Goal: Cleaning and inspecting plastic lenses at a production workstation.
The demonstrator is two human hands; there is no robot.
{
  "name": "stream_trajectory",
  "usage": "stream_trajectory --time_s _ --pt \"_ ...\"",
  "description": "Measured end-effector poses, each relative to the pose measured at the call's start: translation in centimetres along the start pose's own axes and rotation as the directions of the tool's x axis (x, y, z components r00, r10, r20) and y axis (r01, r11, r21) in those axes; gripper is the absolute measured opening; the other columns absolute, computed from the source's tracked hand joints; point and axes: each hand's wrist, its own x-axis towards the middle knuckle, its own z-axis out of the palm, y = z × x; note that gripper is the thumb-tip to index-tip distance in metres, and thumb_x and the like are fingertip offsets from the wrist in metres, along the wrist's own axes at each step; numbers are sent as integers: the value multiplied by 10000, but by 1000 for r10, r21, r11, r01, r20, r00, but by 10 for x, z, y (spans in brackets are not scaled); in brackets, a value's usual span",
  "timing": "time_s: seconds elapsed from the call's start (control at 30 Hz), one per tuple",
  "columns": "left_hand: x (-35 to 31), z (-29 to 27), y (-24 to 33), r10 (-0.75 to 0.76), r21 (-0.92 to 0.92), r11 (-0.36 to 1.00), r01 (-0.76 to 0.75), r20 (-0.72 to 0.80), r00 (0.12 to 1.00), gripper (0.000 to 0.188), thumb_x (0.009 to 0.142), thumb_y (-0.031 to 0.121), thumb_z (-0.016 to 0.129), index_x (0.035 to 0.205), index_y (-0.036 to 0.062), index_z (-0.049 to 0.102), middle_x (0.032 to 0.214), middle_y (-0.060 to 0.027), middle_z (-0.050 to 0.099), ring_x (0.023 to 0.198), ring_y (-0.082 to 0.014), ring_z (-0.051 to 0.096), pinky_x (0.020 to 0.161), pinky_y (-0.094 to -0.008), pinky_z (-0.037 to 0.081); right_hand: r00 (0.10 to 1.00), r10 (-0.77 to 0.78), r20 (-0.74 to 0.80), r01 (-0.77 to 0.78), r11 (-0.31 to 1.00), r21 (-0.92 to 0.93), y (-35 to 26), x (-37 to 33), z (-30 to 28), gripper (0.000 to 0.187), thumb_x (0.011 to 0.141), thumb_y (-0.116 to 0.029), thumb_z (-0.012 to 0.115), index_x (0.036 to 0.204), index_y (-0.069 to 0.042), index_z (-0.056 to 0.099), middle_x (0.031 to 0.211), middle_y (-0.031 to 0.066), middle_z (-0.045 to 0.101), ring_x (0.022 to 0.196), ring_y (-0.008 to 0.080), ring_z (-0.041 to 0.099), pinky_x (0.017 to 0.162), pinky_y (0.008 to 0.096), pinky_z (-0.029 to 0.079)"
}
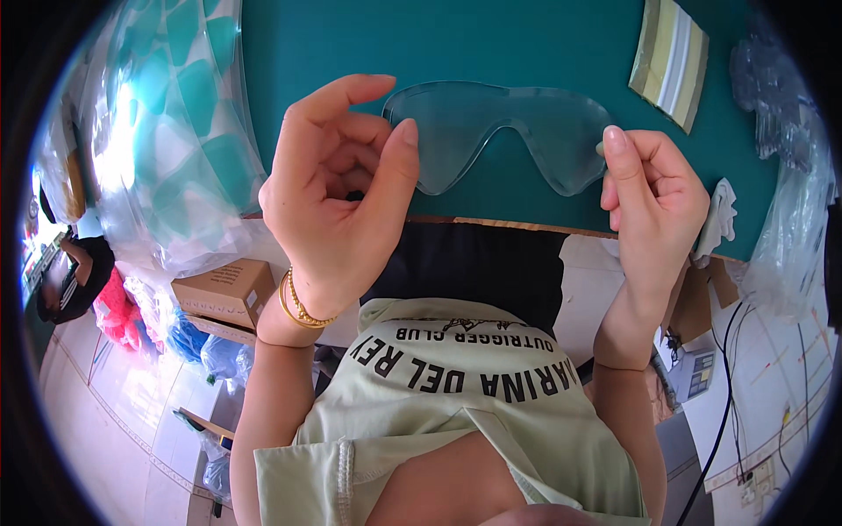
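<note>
A clear, one-piece goggle lens (456, 131) with a nose notch is held up over the green table mat. My right hand (653, 180) pinches its right end between thumb and fingers. At the left end, my left hand (338, 167) has its thumb and index finger spread apart, with the lens edge reaching into the gap between them. The other left fingers are loosely curled. A small dark spot shows below those curled fingers; what it is, I cannot make out. The lens is see-through, its notch toward me.
Left on the green mat (526, 44) lies a large clear plastic sheet (189, 114) with teal patches. A cream strip piece (671, 61) is at the far right, with clear plastic bags (789, 210) beyond. A cardboard box (228, 294) stands below left; black cables (726, 394) hang at right.
</note>
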Motion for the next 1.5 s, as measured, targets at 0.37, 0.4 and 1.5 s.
stream_trajectory --time_s 0.37,0.4,1.5 --pt "-1 -1 2 -39 2 999 39 0 999 337 880 -72 695 1194 -8 589 772 -24 660 607 -15 573 531 -157 448 1000 -2 5 2 1000 11 0 1 1 200 948 -180 730 843 -14 690 578 -41 545 500 -1 448 470 175 294" --pt "-1 -1 2 -41 5 999 41 0 999 337 879 -72 694 1193 -8 589 771 -25 661 607 -15 573 531 -157 448 1000 -5 9 5 1000 -9 0 1 1 193 963 -183 706 860 -22 682 583 -40 535 489 -1 420 462 173 279" --pt "1 0 -1 7 19 1000 -7 -8 1000 298 871 -37 692 1154 14 613 714 -15 635 541 -23 552 496 -176 419 969 -243 -47 178 815 -552 -32 -17 7 502 882 -172 708 1271 34 468 865 237 705 795 435 698 716 459 549"
